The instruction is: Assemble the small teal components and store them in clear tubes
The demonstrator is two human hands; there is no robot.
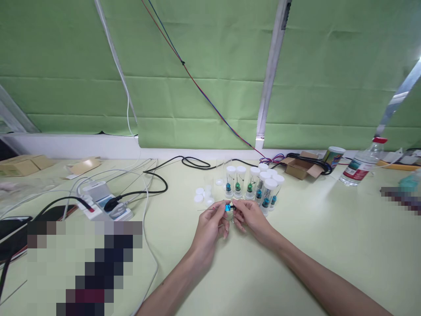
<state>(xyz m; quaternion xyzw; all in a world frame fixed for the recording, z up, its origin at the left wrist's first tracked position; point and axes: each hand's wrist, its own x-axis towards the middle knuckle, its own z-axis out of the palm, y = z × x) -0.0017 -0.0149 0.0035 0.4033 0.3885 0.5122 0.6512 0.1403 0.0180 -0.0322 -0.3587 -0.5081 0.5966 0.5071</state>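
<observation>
My left hand (212,221) pinches a small bright blue piece (227,207) between thumb and fingers. A thin stiff strand (206,210) pokes out to the left of that hand. From the right, my right hand (249,216) is closed on the black end (233,207) of the same piece. Fingers cover much of it, so its exact kind is unclear. Just beyond my hands stand several clear tubes (241,177) with white lids, each holding a small blue or green piece with a thin wire. Loose white caps (198,198) lie left of them, near uncapped clear tubes (219,173).
A power strip (121,213) with plugs and tangled cables occupies the left. At the back right are an open cardboard box (297,169), a can (333,156) and a plastic bottle (362,162). A black cable (194,163) runs along the wall behind the tubes.
</observation>
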